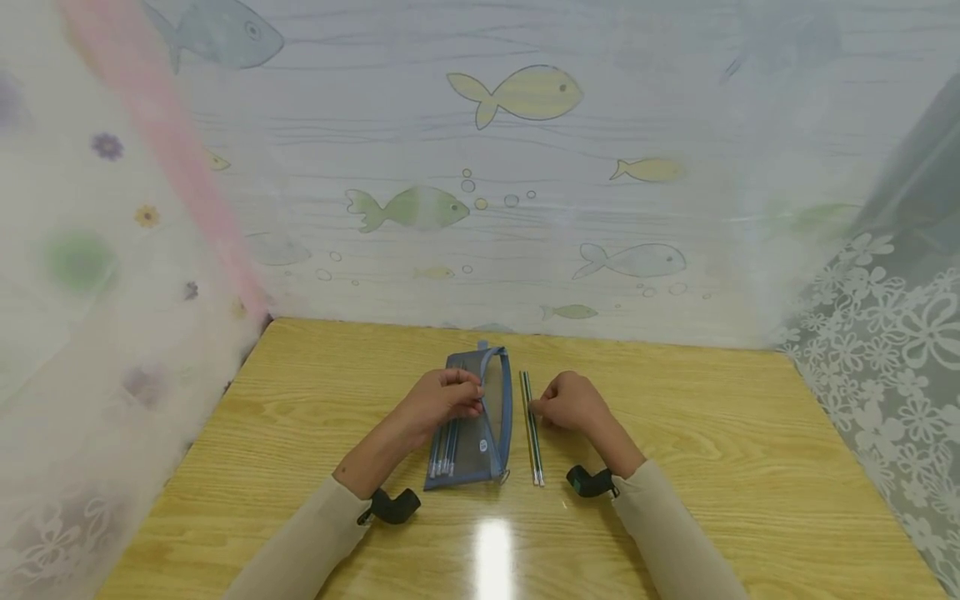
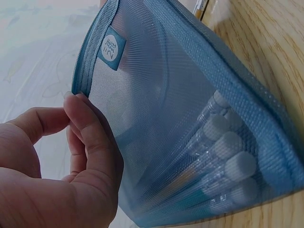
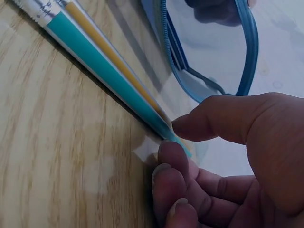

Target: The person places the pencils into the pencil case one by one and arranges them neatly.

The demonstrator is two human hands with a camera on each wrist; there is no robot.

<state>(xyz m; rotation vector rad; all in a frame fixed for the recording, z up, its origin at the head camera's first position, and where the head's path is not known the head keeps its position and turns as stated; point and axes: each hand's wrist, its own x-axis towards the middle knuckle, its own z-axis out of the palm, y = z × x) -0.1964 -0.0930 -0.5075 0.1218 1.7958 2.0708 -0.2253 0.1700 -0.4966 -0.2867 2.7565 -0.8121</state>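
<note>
A blue mesh zip pencil case (image 1: 474, 450) stands with its mouth gaping to the right. Several pencils with white erasers (image 2: 240, 166) show through its mesh at the near end. My left hand (image 1: 450, 396) pinches the zipped rim between thumb and fingertips, close to the small label (image 2: 110, 49). Just right of the case, a green pencil (image 3: 95, 66) and a yellow pencil (image 3: 107, 50) lie side by side on the wood. My right hand (image 1: 573, 402) has thumb and index finger on either side of the green pencil, toward its far end.
The wooden table (image 1: 675, 417) carries the case and pencils. Behind it hangs a fish-printed curtain (image 1: 517, 167); a lacy cloth (image 1: 900, 358) borders the right side. Black wrist devices (image 1: 396, 506) sit below both hands.
</note>
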